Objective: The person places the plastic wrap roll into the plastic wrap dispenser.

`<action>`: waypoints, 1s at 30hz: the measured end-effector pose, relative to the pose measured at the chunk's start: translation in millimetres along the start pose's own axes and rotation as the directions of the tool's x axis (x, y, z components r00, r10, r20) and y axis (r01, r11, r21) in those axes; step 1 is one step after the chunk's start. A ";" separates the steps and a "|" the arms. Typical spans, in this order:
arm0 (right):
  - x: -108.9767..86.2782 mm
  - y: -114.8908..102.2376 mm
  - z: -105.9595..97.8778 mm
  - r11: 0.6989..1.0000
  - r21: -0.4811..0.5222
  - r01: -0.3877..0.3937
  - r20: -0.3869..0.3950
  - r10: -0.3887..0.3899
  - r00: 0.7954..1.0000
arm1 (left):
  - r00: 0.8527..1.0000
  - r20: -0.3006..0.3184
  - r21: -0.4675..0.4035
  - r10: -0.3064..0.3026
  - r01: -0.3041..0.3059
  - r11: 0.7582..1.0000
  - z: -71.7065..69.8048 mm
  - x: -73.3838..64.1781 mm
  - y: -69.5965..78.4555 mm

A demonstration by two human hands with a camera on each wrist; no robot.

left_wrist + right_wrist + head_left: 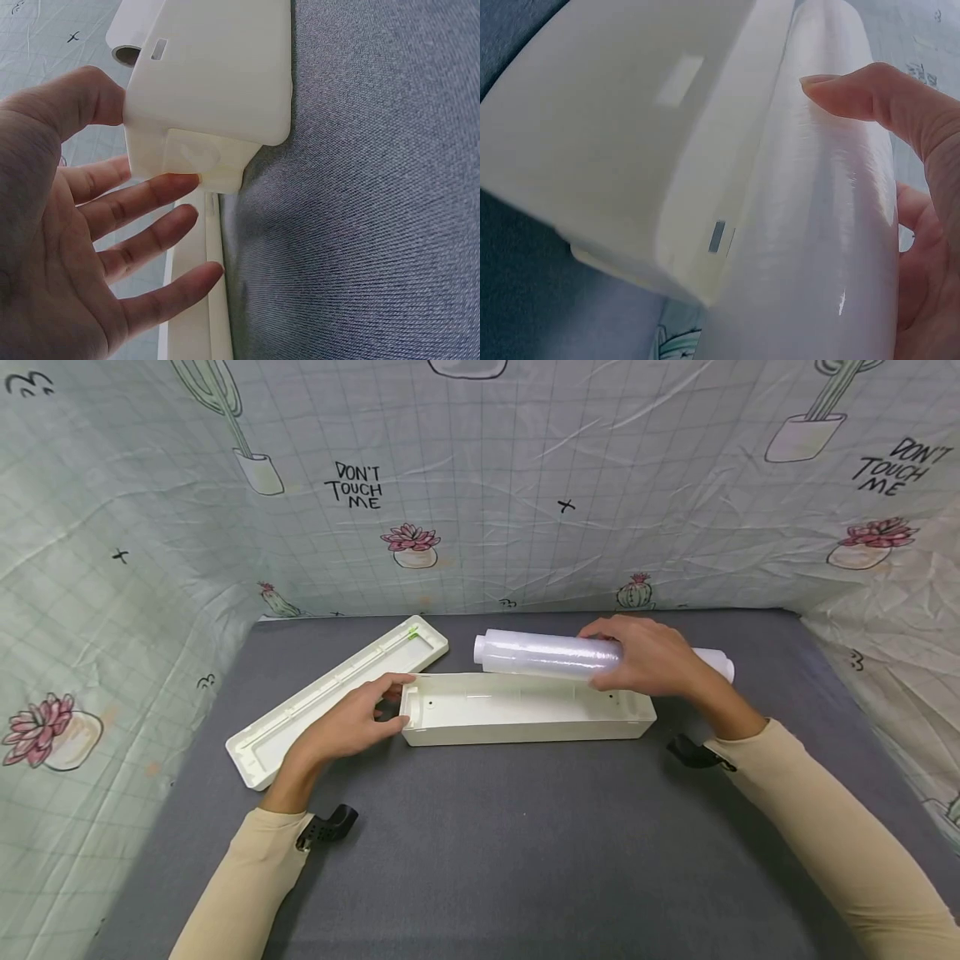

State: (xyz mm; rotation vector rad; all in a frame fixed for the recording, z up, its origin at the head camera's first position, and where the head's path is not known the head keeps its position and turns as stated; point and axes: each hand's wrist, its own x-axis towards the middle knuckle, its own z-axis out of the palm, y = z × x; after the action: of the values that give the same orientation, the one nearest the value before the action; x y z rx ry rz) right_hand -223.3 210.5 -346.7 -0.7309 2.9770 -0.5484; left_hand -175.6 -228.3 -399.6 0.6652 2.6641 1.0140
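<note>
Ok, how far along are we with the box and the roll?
Looks done: the lid is off, lying beside the open box.
In hand: the right hand holds the roll along the box's far side, while the left hand touches its left end.
Left, probably: setting the roll inside, since it isn't in yet, then refitting the lid.

It's a screened-off nook, though whether in a home or a studio I can't tell. Creased, checked sheets [480, 452] printed with potted cacti [635, 592] and "DON'T TOUCH ME" enclose three sides of a grey, cloth-topped bench [525, 852].
</note>
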 end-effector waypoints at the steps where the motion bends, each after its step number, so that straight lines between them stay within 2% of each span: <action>1: 0.3 -1.5 0.6 1.000 -0.001 0.008 -0.001 -0.008 1.000 | 1.000 -0.002 0.001 0.000 0.000 1.000 0.1 -0.1 -0.1; 17: 3.3 -18.3 9.3 0.995 0.035 0.088 0.013 -0.089 0.996 | 1.000 -0.009 0.012 0.006 -0.006 1.000 2.7 0.5 -1.6; 30: 8.5 -35.2 14.7 0.991 0.008 0.137 0.038 -0.137 0.990 | 1.000 -0.004 0.011 -0.001 0.001 1.000 1.6 0.7 0.8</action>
State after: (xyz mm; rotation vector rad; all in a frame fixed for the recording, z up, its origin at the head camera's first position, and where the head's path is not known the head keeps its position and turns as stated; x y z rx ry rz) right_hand -213.6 172.7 -347.9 -0.9401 2.9040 -0.5419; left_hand -175.4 -226.5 -400.2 0.6646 2.6750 1.0026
